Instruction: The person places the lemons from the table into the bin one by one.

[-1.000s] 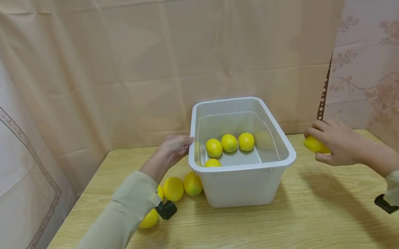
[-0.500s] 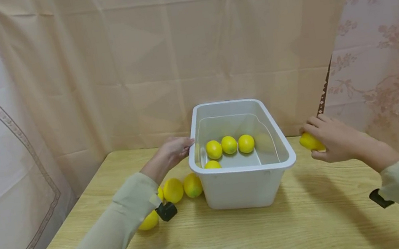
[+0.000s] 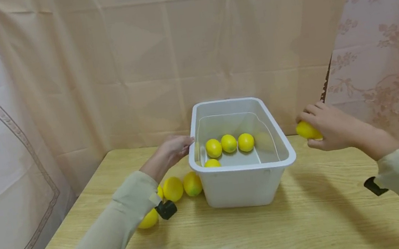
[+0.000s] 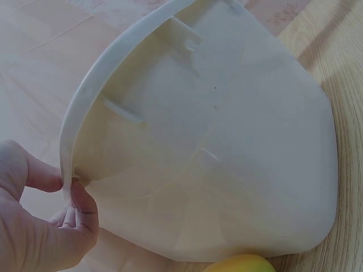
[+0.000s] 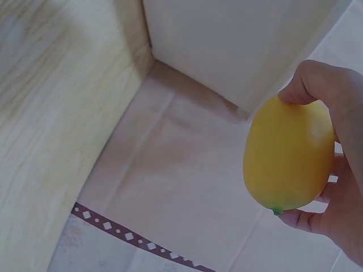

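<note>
Nearest, four loose lemons (image 3: 173, 189) sit left of the bin, partly hidden by the left sleeve (image 3: 103, 231); the closest to the bin is right beside its wall. The white bin (image 3: 239, 189) stands upright, mouth up, its long axis running away from the person. The left hand (image 3: 169, 152) pinches its left rim between thumb and fingers. Inside, three lemons (image 3: 229, 143) make a row across the floor and another shows behind the near wall. Right of the bin and apart from it, the right hand (image 3: 331, 125) grips one held lemon (image 5: 289, 153), raised off the table. Its long axis slopes down to the right in the head view; in the wrist view its green-tipped end points downward. The table (image 3: 214, 233) has pale wood grain; behind hangs creased beige cloth (image 3: 195, 40), with floral cloth (image 3: 394, 41) at right.
</note>
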`<state>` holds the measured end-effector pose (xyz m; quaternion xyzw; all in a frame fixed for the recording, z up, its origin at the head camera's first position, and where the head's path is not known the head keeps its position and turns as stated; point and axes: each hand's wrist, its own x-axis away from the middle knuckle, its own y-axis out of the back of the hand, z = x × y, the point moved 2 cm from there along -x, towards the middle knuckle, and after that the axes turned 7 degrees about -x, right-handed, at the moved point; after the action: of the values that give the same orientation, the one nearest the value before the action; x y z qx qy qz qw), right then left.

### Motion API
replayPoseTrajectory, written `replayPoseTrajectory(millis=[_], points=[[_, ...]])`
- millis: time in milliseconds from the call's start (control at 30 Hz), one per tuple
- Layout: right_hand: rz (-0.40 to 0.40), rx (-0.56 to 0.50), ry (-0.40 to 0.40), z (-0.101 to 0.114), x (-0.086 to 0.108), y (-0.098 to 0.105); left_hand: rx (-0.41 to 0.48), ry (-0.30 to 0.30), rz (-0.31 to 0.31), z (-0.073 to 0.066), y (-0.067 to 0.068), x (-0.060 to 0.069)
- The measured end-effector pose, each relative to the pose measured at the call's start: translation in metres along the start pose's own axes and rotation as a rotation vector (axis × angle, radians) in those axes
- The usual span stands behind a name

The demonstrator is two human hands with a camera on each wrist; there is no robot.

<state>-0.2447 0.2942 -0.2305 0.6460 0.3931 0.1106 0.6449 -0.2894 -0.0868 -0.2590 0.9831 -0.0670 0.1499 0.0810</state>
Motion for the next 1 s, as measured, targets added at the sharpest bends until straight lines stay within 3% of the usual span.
replayPoseTrajectory(millis=[400, 800, 1000], points=[[0.024, -0.007, -0.032, 0.005, -0.016, 0.014, -0.019, 0.001, 0.003, 0.000, 0.000, -0.001], [-0.014, 0.013, 0.016, 0.006, -0.031, 0.027, -0.005, -0.003, 0.007, 0.000, 0.000, -0.001], [-0.006, 0.007, -0.021, 0.011, -0.041, 0.032, -0.004, 0.004, 0.009, -0.001, 0.000, -0.001]])
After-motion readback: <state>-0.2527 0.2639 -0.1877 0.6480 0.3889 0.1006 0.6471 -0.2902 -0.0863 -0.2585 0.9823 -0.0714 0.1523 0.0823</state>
